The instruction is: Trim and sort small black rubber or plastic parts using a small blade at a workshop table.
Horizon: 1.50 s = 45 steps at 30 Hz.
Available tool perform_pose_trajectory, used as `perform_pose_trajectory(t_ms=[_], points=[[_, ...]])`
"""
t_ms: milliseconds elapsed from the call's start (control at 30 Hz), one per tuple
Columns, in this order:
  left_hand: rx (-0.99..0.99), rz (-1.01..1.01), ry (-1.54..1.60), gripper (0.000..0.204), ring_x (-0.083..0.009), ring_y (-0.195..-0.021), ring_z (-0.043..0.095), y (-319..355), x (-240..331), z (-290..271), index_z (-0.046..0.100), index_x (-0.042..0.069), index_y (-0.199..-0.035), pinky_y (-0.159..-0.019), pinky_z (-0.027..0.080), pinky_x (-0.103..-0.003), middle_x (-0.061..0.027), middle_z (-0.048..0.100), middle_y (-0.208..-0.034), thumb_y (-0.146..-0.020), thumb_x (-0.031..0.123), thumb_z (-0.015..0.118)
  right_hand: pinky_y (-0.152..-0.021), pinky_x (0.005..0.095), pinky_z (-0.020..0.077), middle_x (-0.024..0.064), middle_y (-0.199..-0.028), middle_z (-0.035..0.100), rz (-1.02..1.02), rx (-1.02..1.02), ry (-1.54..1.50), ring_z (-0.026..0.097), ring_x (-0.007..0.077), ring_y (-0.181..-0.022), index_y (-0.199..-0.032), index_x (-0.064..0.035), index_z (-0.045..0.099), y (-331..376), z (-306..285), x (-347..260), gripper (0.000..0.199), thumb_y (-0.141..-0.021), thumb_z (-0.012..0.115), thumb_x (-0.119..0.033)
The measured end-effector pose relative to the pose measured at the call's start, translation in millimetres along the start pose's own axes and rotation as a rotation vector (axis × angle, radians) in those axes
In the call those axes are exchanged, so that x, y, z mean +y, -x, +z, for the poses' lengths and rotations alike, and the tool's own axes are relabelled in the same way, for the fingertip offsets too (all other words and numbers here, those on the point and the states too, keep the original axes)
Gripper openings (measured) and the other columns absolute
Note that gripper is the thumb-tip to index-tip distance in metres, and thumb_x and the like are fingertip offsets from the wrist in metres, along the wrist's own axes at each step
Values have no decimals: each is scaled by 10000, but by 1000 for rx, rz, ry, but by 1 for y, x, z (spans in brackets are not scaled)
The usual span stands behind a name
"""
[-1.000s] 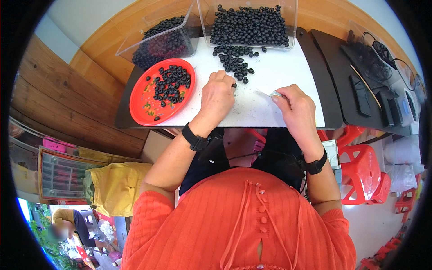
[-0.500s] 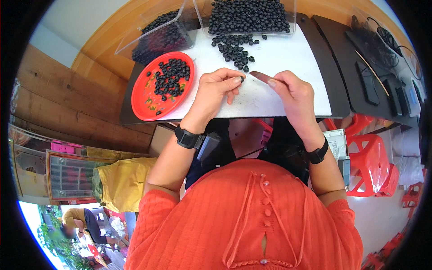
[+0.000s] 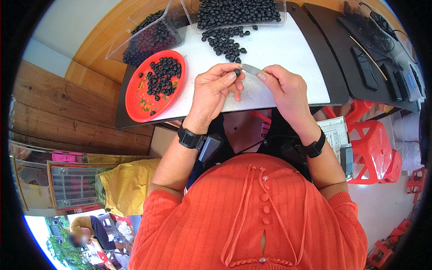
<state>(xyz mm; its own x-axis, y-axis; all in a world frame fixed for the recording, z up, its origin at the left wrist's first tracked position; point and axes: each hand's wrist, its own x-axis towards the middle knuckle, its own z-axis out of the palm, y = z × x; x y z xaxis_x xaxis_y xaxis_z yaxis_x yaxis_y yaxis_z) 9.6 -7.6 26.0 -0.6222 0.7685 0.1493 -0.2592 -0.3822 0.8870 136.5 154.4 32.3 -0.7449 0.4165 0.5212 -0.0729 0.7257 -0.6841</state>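
A small, round, near-black bead-like piece (image 3: 236,72) is pinched between the thumb and fingers of the left hand (image 3: 212,87), above a flat white sheet (image 3: 279,49) laid on the dark desk (image 3: 318,49). A short, flat, grey blade (image 3: 251,69) is gripped between thumb and fingers of the right hand (image 3: 285,87); its tip is held just beside the piece, but contact cannot be told. Similar pieces are gathered on a red, patterned plate (image 3: 132,101) and heaped loosely before a clear plastic box (image 3: 282,19).
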Motion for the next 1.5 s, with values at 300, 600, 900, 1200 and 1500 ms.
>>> perform_pose_trajectory(t_ms=[300,600,900,1200,1500], points=[[6,33,-43,331,-214,-821,635,1,-2,3,587,-83,-1270,-614,543,-306,-161,651,-995,-970,58,579,-570,408,490,135,-738,676,-36,-30,83,662,311,-619,-851,-61,675,-1,1,0,218,-931,629,-258],[6,53,-45,314,-220,-806,629,1,-3,4,591,-76,-1266,-616,544,-308,-168,642,-960,-983,51,545,-566,405,489,127,-741,674,-27,-63,95,656,310,-613,-852,-67,678,0,2,1,244,-940,621,-288],[1,68,-30,306,-224,-807,627,2,-2,6,596,-75,-1257,-622,547,-307,-168,640,-973,-982,47,541,-563,399,490,116,-762,682,-37,-49,87,657,302,-614,-861,-69,684,1,2,3,239,-939,624,-287],[-7,80,-47,294,-228,-775,631,3,-4,4,605,-72,-1243,-620,544,-304,-175,640,-968,-981,41,535,-552,390,485,103,-774,677,-71,-44,99,657,295,-617,-861,-73,679,2,4,5,225,-937,626,-278],[12,125,-78,262,-234,-717,639,3,-6,4,616,-73,-1201,-618,541,-302,-187,641,-904,-978,33,528,-550,393,486,82,-744,648,-148,-6,183,657,280,-632,-831,-85,647,5,11,7,232,-934,628,-292]])
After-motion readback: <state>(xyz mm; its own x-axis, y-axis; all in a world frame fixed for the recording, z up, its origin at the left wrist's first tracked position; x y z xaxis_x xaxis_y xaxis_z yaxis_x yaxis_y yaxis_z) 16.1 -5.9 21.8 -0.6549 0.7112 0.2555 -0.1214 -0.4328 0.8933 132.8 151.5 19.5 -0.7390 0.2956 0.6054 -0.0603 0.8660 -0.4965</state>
